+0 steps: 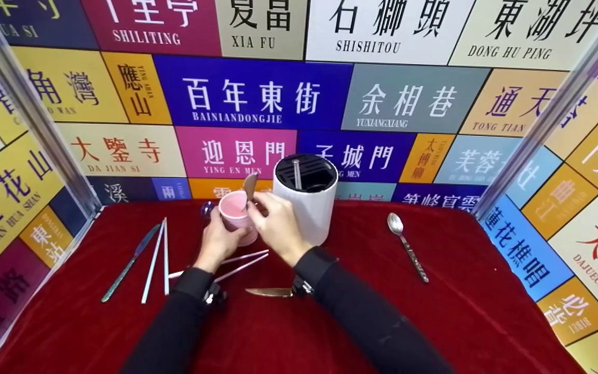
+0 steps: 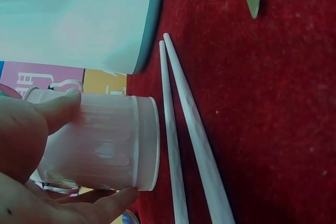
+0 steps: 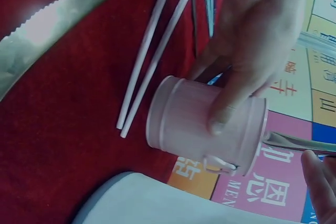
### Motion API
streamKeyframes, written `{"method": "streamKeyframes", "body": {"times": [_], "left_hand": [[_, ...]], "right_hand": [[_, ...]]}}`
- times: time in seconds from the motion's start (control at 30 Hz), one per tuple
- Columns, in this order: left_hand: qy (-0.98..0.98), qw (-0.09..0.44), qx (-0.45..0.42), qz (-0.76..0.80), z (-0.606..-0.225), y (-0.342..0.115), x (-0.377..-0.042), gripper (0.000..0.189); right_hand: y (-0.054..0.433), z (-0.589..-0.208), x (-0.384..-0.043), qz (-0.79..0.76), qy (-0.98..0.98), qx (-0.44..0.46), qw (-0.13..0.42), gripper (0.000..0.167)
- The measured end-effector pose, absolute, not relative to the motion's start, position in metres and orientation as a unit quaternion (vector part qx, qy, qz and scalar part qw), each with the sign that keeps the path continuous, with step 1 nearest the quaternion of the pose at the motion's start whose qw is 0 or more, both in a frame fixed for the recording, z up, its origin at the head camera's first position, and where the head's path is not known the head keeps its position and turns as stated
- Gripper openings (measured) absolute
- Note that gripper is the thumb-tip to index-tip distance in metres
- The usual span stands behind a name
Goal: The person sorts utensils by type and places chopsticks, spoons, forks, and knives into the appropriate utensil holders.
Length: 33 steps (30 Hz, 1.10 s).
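My left hand (image 1: 219, 240) grips a small pink bucket (image 1: 234, 221), with the thumb on one side and the fingers round the other. Small side loops on the bucket (image 2: 105, 140) show in the left wrist view. At the bucket's mouth my right hand (image 1: 278, 221) pinches a metal utensil (image 1: 250, 186). Its broad, leaf-shaped end points up and its lower end is at the rim; whether it is a spoon or a knife I cannot tell. Beside the right hand stands a white cylindrical utensil holder (image 1: 309, 215) with a black slotted top and a metal handle upright in it.
Two pale chopsticks (image 2: 181, 98) lie below the bucket. Farther left are another pair of chopsticks (image 1: 159, 259) and a dark-handled knife (image 1: 132, 262). A serrated knife (image 3: 58, 24) lies nearer me, and a spoon (image 1: 407, 248) at right. Printed panels (image 1: 252, 93) enclose the red cloth (image 1: 371, 311).
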<state>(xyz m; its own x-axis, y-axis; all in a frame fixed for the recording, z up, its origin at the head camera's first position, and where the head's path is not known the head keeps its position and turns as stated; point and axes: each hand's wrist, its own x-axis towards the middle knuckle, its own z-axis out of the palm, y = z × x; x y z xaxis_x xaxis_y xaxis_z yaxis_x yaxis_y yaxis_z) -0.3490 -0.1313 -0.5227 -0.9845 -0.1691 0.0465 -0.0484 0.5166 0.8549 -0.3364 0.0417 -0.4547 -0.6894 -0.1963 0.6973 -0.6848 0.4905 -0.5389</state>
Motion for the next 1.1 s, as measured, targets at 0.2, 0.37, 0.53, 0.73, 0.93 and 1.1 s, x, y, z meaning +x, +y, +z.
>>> {"method": "streamKeyframes", "body": {"times": [0.2,0.37,0.53,0.73,0.93,1.1], "left_hand": [[-0.873,0.074,0.058,-0.479,-0.523,-0.131,-0.350,0.101],[-0.877,0.075,0.056,-0.471,-0.522,-0.132,-0.349,0.097],[-0.881,0.074,0.054,-0.465,-0.522,-0.131,-0.347,0.096],[-0.880,0.063,0.054,-0.468,-0.523,-0.131,-0.347,0.099],[-0.879,0.059,0.054,-0.471,-0.522,-0.131,-0.347,0.096],[-0.882,0.059,0.059,-0.465,-0.523,-0.132,-0.347,0.093]], "right_hand": [[0.033,-0.460,-0.345,0.425,-0.833,0.250,0.252,0.014],[0.024,-0.465,-0.352,0.415,-0.856,0.211,0.224,0.017],[0.017,-0.472,-0.355,0.400,-0.878,0.181,0.190,0.018],[0.018,-0.478,-0.357,0.359,-0.900,0.185,0.163,0.013],[0.018,-0.477,-0.360,0.317,-0.915,0.205,0.142,0.020],[0.016,-0.477,-0.361,0.287,-0.922,0.217,0.145,0.021]]}}
